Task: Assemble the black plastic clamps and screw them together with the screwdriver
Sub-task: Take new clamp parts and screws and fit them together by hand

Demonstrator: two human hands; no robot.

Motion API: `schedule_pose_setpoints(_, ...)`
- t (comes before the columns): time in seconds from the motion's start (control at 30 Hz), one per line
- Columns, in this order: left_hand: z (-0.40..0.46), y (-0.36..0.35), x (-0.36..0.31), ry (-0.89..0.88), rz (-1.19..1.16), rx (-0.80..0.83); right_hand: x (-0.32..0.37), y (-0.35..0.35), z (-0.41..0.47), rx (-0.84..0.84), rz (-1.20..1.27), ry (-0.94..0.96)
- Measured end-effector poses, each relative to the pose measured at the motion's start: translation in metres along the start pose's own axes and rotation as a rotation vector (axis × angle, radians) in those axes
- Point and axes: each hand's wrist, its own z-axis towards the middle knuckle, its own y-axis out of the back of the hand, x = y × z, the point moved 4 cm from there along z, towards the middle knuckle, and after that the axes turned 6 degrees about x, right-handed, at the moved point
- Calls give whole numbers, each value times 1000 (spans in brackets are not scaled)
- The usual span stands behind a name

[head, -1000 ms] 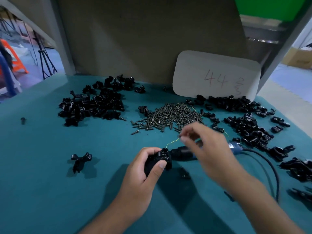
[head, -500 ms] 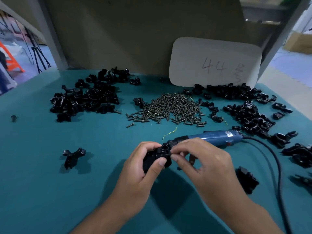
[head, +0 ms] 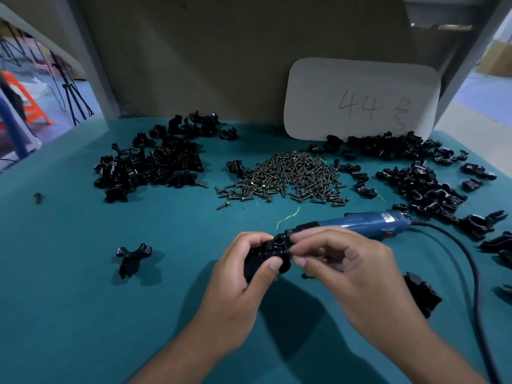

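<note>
1. Head cam: your left hand (head: 235, 284) grips the black clamp (head: 266, 257) above the bench's (head: 69, 300) near-middle.
2. Your right hand (head: 346, 270) pinches at the clamp's side; prob. a screw, too small to confirm.
3. Step: seating the screw, I'd judge.
4. Next: pick up the blue electric screwdriver (head: 368, 223), lying just behind your hands, and line the bit up w/ the hole.

left grip (head: 238, 284): bare, no glove | right grip (head: 352, 275): bare | forearms: unsleeved

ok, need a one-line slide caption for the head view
Left hand grips a black clamp while the right hand pinches at its side; blue screwdriver lies behind.
</note>
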Motion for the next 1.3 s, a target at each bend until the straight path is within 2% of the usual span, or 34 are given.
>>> schedule_pose_setpoints(0.2,-1,-1,0,11,-5,10,-7,1,-3,-17,87,-42)
schedule_pose_setpoints(0.37,-2,-2,-2,2,37,18,-5,-5,-4,2,-12,-23)
schedule_pose_setpoints(0.53,-2,-4,-2,18,42,9,-7,-6,-6,-8,17,-75)
schedule_pose_setpoints(0.63,-2,-3,-1,33,26,6,-5,-5,-7,24,-73,-28)
schedule_pose_setpoints(0.77,-2,-4,-4,15,57,14,-3,-5,-6,19,-329,96)
schedule_pose_setpoints(0.93,-3,-7,-3,22,38,27,-8,-9,-5,144,-428,26)
schedule_pose_setpoints(1.1,-4,-6,-3,19,31,41,-3,-6,-8,267,-589,103)
schedule_pose_setpoints(1.3,-3,-8,-3,14,16,67,-5,1,-9,250,-527,29)
